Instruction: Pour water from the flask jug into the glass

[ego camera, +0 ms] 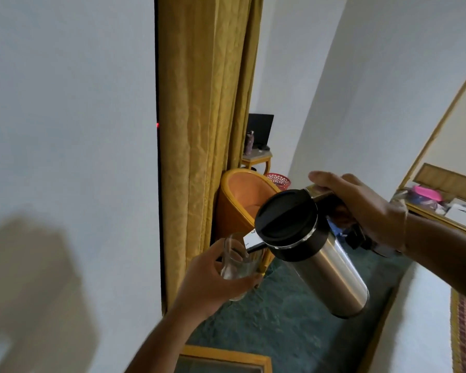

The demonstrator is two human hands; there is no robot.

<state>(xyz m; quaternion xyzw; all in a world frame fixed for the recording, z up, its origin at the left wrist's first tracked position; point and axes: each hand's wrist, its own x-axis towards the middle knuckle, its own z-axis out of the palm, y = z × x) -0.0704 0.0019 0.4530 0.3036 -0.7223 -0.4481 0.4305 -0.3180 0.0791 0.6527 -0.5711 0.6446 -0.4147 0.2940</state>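
The jug (315,249) is held by its handle in the right hand (361,208), tilted, spout at eight o'clock over the glass (238,267), which is wrapped by the left hand (213,284). The tilt should be eased gradually, spout kept above the rim.

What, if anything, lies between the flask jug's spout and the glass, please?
Nothing solid: in the head view the flask jug tilts so its spout sits at the glass rim; any water stream is indiscernible.

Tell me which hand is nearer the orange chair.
Left. The left hand, holding the glass, overlaps the orange chair's lower edge; the right hand grips the flask jug's handle further right.
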